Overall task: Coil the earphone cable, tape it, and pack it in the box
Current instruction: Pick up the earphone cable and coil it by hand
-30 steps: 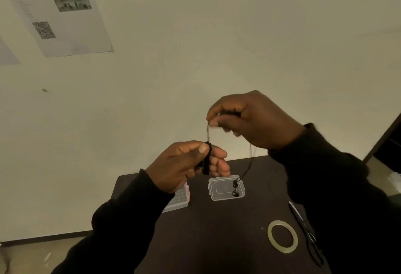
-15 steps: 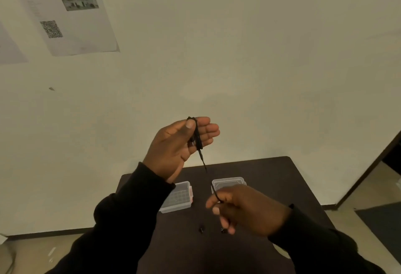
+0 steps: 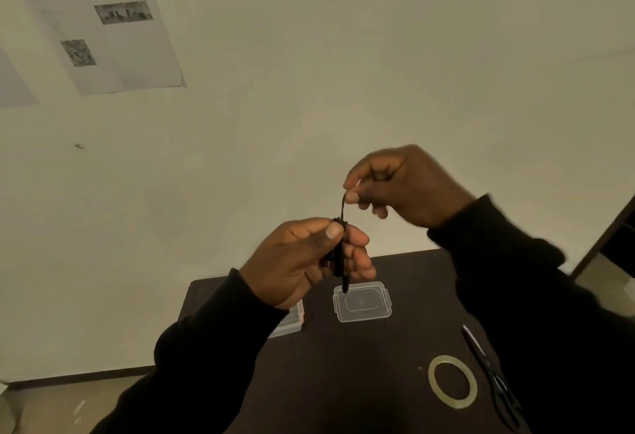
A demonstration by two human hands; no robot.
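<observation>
A black earphone cable (image 3: 341,255) is bunched into a tight coil across the fingers of my left hand (image 3: 305,262), pinned under the thumb. A short free stretch rises from the coil to my right hand (image 3: 402,186), which pinches it between thumb and forefinger just above and to the right. One cable end hangs below the left fingers. Both hands are held in the air over the dark table (image 3: 343,382). A small clear plastic lid (image 3: 362,302) lies on the table beneath them. The clear box (image 3: 292,322) sits partly hidden behind my left wrist.
A roll of clear tape (image 3: 452,382) lies flat at the table's right front. Black scissors (image 3: 494,378) lie beside it, near my right sleeve. The table stands against a pale wall with printed sheets (image 3: 99,21) taped at the upper left.
My right hand has risen from low over the table to above the left hand, carrying the free cable up. My left hand has dropped slightly and closed on the coil.
</observation>
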